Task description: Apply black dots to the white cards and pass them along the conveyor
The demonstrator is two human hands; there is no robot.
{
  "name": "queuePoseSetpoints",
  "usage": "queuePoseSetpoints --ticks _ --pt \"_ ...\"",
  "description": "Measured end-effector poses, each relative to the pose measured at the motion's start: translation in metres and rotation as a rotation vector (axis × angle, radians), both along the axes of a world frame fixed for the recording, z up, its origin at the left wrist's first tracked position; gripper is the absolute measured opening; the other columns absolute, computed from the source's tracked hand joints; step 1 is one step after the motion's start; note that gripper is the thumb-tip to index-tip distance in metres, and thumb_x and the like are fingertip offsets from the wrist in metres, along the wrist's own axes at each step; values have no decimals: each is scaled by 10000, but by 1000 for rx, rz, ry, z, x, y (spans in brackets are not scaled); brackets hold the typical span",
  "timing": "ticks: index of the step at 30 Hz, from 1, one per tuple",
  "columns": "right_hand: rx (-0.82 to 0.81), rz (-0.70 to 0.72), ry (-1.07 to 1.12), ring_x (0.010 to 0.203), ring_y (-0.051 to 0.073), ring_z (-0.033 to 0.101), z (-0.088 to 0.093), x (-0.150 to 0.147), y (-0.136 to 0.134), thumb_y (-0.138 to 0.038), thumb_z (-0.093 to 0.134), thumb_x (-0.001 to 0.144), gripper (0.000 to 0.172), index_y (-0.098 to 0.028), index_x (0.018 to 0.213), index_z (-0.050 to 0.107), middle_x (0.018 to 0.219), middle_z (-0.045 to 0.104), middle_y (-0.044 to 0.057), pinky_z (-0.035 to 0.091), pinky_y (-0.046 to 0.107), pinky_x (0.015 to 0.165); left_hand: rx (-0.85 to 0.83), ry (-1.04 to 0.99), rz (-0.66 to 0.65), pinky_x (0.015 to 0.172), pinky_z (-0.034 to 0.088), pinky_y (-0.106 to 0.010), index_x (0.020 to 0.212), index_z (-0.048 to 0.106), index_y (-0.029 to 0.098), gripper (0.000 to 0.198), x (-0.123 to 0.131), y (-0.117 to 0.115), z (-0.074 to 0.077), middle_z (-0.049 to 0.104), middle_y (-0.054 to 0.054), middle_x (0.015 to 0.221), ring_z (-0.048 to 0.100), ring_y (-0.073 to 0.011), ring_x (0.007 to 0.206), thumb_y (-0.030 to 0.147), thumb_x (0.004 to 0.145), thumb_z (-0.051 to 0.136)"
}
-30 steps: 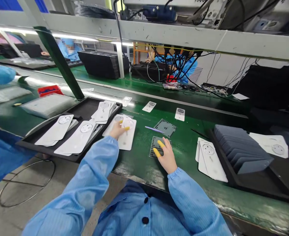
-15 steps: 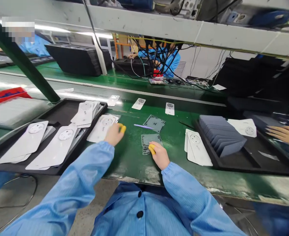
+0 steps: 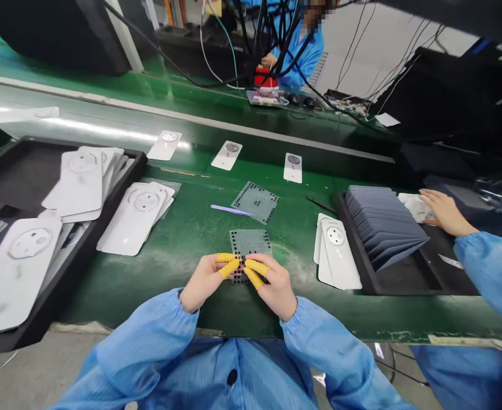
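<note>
- Near dotted sheet: translucent, set with black dots, lying on the worktop straight in front of you; its lower part is partly covered by your fingers.
- Your left hand: over the sheet's left edge, finger and thumb narrowed; yellow covers on both tips.
- Your right hand: over the lower right of the sheet, fingers likewise narrowed, yellow-covered tips close to those of the left. Cannot tell whether either of your hands grips a dot or the sheet itself.
- Far dotted sheet: just beyond the first, turned at an angle; a lavender strip-like tool reaches onto its lower left edge.
- White plates with round recesses: a stack to your left, beside the left black tray, which holds more of them; another stack to your right, beside the right black tray.
- Farther out: three white plates spaced apart in a row.
- Right tray: grey panels leaning in a row; a co-worker's hand at a white plate behind them.
</note>
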State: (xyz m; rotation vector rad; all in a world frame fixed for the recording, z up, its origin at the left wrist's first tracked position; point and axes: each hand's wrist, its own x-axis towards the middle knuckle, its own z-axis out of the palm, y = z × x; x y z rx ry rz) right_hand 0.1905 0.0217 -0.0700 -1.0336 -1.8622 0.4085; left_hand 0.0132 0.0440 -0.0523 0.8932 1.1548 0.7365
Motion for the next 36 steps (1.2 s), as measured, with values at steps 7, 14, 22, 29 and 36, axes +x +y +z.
queuePoseSetpoints --ticks 7,14,22,29,36 --pt "-55 119 -87 1020 188 669 0 6 8 -112 561 894 264 -175 1139 636 1125 687 120 597 324 868 -110 -91 27 741 529 -242 778 751 149 346 3 0 6 765 -40 793 666 -155 747 434 594 824" --pt "-42 154 -107 1151 236 612 -4 4 3 -23 492 861 325 -134 1152 583 1202 637 177 583 392 921 -87 -36 87 824 522 -285 799 739 159 286 12 -6 6 768 -41 844 676 -189 820 415 673 757" --pt "-176 26 46 925 146 650 -5 5 18 -118 482 918 131 -183 988 572 998 646 94 581 284 801 -21 143 -1 749 557 -331 801 708 159 355 7 5 4 758 -64 786 702 -227 732 451 611 775" --pt "-32 33 -13 944 172 617 -4 12 16 -129 484 916 146 -136 1031 574 1012 626 133 561 298 820 409 1079 -262 703 532 -408 923 704 151 336 -1 91 64 744 -101 698 700 -329 732 425 733 656" --pt "-51 -62 -23 927 175 598 -9 12 20 -139 492 898 163 -154 1050 549 1045 603 124 562 291 804 584 1140 -235 945 475 -451 1378 443 120 599 227 251 81 579 -172 1296 582 -302 1147 411 879 601"
